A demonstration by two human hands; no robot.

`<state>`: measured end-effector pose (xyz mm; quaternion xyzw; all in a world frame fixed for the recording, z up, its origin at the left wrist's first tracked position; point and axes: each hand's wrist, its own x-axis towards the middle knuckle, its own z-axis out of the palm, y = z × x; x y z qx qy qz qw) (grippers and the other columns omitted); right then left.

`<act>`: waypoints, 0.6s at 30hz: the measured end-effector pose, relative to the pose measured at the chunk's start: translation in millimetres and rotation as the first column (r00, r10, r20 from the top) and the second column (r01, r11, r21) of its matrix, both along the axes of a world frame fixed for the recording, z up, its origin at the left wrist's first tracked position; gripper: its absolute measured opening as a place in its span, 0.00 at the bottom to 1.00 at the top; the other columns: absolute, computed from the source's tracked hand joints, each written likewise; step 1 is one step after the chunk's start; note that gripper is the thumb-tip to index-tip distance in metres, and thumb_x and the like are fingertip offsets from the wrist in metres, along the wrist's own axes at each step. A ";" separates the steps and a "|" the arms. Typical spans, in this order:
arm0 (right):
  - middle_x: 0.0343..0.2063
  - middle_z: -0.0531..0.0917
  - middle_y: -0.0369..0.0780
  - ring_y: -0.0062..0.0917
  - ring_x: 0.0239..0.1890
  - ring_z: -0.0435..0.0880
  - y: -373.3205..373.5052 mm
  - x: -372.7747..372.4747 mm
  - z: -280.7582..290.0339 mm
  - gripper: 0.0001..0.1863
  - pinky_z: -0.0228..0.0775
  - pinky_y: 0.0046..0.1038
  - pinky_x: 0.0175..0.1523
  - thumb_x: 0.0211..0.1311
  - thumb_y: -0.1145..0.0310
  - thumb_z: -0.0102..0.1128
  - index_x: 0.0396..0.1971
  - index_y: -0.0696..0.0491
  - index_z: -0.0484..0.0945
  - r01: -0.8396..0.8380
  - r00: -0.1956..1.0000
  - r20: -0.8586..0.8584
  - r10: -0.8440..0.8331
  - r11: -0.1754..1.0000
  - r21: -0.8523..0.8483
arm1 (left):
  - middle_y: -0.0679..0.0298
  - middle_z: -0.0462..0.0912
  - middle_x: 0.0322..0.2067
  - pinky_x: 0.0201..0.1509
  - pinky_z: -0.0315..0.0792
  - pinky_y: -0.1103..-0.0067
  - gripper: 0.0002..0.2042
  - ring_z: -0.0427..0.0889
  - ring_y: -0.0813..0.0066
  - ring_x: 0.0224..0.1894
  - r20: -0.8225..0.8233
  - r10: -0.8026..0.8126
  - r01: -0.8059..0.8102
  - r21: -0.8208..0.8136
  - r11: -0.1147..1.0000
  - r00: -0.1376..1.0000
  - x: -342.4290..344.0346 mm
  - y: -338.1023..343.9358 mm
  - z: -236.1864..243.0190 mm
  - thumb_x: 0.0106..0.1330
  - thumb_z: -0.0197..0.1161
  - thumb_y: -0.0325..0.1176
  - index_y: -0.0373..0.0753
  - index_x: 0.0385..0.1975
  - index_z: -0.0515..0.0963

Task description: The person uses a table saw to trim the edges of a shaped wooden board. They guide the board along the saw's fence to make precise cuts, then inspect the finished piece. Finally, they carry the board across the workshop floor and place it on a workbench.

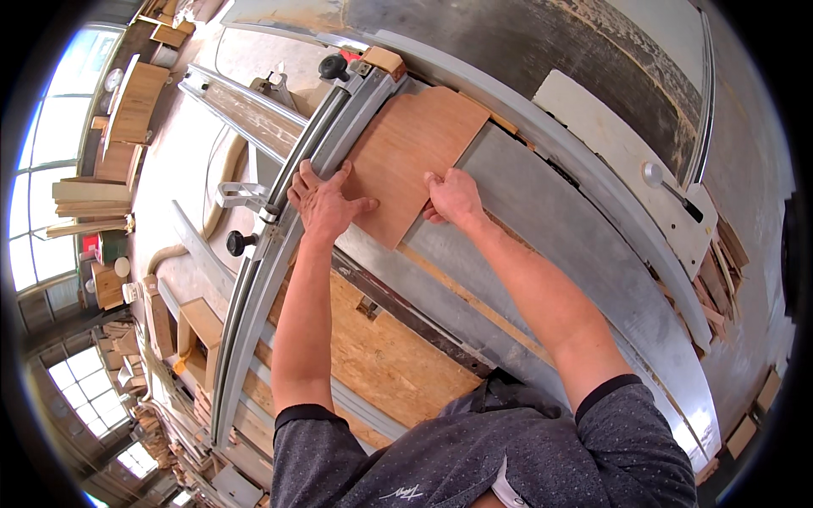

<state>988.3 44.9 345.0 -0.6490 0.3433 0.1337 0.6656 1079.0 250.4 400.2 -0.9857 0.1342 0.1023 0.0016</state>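
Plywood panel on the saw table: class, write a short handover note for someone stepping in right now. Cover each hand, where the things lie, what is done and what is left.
Left hand: flat, palm down on the near left corner of the plywood panel, fingers spread, beside the metal fence.
Right hand: flat on the panel's near right edge.
Panel: lies flat on the grey saw table, its left edge along the fence.
Done: panel placed and held against the fence.
Left: no cut shows in the panel; any pushing or cutting remains, as far as I can judge.
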 end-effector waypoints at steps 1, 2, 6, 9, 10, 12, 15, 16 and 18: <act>0.23 0.86 0.49 0.31 0.21 0.89 0.2 -0.2 -0.3 0.24 0.83 0.28 0.23 0.73 0.60 0.52 0.30 0.70 0.78 -0.005 1.000 -0.004 0.005 1.000 -0.004 | 0.47 0.50 0.74 0.79 0.38 0.59 0.45 0.45 0.47 0.76 -0.003 0.002 -0.002 0.002 1.000 1.000 -0.3 -0.2 0.4 0.41 0.82 0.61 0.63 0.67 0.76; 0.22 0.86 0.48 0.30 0.21 0.89 0.5 -0.6 -0.5 0.24 0.83 0.28 0.23 0.73 0.59 0.52 0.28 0.68 0.78 -0.010 1.000 -0.007 0.009 1.000 -0.009 | 0.47 0.50 0.74 0.79 0.38 0.59 0.45 0.45 0.46 0.76 -0.004 0.003 -0.003 0.003 1.000 1.000 -0.5 -0.5 1.1 0.41 0.82 0.61 0.63 0.67 0.76; 0.22 0.85 0.47 0.29 0.21 0.89 -1.0 -1.9 2.4 0.25 0.83 0.27 0.23 0.74 0.58 0.52 0.25 0.67 0.78 -0.021 1.000 0.008 0.022 1.000 -0.012 | 0.47 0.49 0.75 0.79 0.38 0.58 0.45 0.45 0.45 0.76 -0.013 0.010 -0.010 0.011 1.000 1.000 -2.4 -3.7 5.2 0.41 0.82 0.60 0.63 0.67 0.76; 0.22 0.85 0.47 0.29 0.21 0.89 -1.3 -3.1 0.5 0.25 0.82 0.27 0.22 0.74 0.58 0.53 0.25 0.67 0.77 -0.009 1.000 0.006 0.009 1.000 -0.017 | 0.46 0.49 0.76 0.80 0.39 0.57 0.45 0.45 0.44 0.77 -0.014 0.008 -0.008 0.011 1.000 1.000 -5.0 -4.6 7.2 0.41 0.82 0.60 0.63 0.67 0.76; 0.22 0.85 0.47 0.29 0.21 0.89 -1.7 -3.4 0.6 0.24 0.83 0.27 0.23 0.74 0.58 0.53 0.27 0.67 0.77 -0.015 1.000 -0.002 0.015 1.000 -0.015 | 0.46 0.48 0.76 0.80 0.39 0.57 0.45 0.45 0.44 0.77 -0.012 0.007 -0.007 0.008 1.000 1.000 -5.8 -4.3 6.9 0.41 0.81 0.59 0.63 0.67 0.76; 0.23 0.86 0.48 0.29 0.21 0.89 -2.2 -3.5 2.2 0.23 0.83 0.28 0.23 0.74 0.58 0.54 0.30 0.67 0.77 -0.030 0.999 -0.018 0.030 0.999 -0.011 | 0.45 0.52 0.74 0.78 0.42 0.58 0.44 0.49 0.43 0.75 0.042 -0.018 0.018 -0.005 1.000 0.999 -7.2 -1.4 4.3 0.40 0.82 0.59 0.62 0.65 0.78; 0.26 0.86 0.48 0.29 0.22 0.88 -3.4 -3.5 6.5 0.22 0.83 0.28 0.24 0.74 0.57 0.55 0.38 0.66 0.74 -0.039 0.998 -0.047 0.039 0.999 0.003 | 0.45 0.53 0.74 0.77 0.44 0.58 0.43 0.51 0.42 0.74 0.076 -0.036 0.037 -0.017 0.999 0.996 -7.2 0.7 1.8 0.39 0.81 0.59 0.62 0.64 0.79; 0.25 0.86 0.48 0.30 0.22 0.89 -2.6 -4.1 5.9 0.22 0.83 0.28 0.24 0.74 0.58 0.54 0.36 0.67 0.75 -0.017 0.999 -0.037 0.017 1.000 -0.003 | 0.45 0.53 0.74 0.77 0.44 0.58 0.43 0.51 0.42 0.74 0.080 -0.042 0.043 -0.019 0.999 0.996 -6.7 0.2 1.5 0.39 0.81 0.59 0.62 0.64 0.80; 0.24 0.86 0.49 0.32 0.22 0.90 -0.5 -5.4 4.9 0.22 0.84 0.29 0.24 0.74 0.60 0.53 0.33 0.69 0.77 0.028 0.999 -0.015 -0.028 0.999 -0.017 | 0.45 0.51 0.75 0.79 0.40 0.58 0.44 0.48 0.43 0.76 0.016 -0.014 0.014 -0.002 1.000 1.000 -5.4 -2.0 5.9 0.40 0.80 0.60 0.63 0.66 0.77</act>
